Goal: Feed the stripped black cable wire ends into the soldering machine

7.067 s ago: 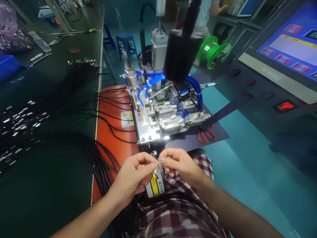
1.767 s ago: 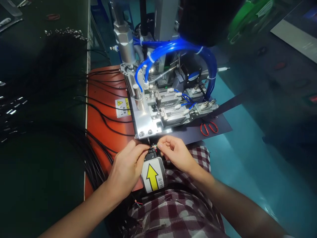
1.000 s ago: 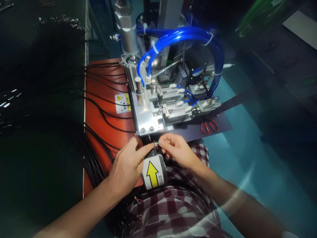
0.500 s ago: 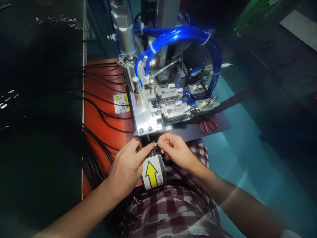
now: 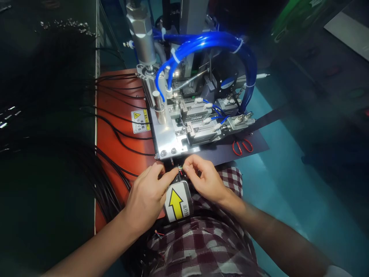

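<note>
Thin coloured wires (image 5: 181, 170), one red and one green among them, show between my two hands at the machine's front edge. My left hand (image 5: 148, 192) is closed, with its thumb and finger pinched at the left side of these wires; a black cable seems to run under its fingers. From the right, my right hand (image 5: 204, 177) pinches the wire ends between thumb and forefinger. Just below the fingertips sits a white plate with a yellow arrow (image 5: 176, 200). The exact wire ends are too small to make out.
A metal machine (image 5: 170, 130) with blue air hoses (image 5: 210, 38) stands ahead. Black cables (image 5: 106, 192) lie across the orange board (image 5: 121, 146) on the left. Red-handled scissors (image 5: 242, 147) rest on the dark surface at right. A checkered garment (image 5: 198, 246) covers my lap.
My right hand's fingers have shifted slightly at the wires. My left hand stays in nearly the same place. The camera view has moved a little.
</note>
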### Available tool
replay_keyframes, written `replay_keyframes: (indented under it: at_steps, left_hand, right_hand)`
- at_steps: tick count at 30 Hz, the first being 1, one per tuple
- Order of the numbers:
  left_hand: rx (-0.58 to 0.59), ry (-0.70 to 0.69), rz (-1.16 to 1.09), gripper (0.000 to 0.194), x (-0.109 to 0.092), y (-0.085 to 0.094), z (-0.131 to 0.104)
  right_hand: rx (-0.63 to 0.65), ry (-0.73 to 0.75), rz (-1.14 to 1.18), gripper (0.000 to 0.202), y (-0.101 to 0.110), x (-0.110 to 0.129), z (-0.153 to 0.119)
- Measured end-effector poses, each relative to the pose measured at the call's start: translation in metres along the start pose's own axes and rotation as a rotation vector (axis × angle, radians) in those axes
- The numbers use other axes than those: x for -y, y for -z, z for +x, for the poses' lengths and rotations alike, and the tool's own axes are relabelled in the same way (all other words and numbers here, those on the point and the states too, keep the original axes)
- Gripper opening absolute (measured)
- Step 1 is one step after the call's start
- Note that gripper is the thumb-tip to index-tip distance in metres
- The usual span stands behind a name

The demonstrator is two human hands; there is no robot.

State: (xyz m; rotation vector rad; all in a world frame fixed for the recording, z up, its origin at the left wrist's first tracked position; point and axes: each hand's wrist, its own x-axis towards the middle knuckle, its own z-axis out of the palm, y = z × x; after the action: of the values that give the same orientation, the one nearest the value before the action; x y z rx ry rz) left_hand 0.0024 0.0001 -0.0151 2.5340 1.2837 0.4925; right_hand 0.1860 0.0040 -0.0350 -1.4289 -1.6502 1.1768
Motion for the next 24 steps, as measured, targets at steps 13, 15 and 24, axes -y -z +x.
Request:
replay_keyframes:
  at_steps: [13,15,24]
  left_hand:
    - [-0.017,-0.04,0.093,0.032,-0.003,0.002,0.001]
    - [-0.007,-0.056,0.126,0.031,-0.004,0.002,0.001]
    - [0.0,-0.052,0.12,0.032,-0.003,0.0,0.001]
  right_hand:
    - [0.059,-0.171,0.066,0.016,0.0,0.003,0.004]
    - [0.022,-0.146,-0.06,0.016,0.002,0.01,0.004]
    - [0.134,-0.321,0.155,0.013,-0.002,-0.002,0.009]
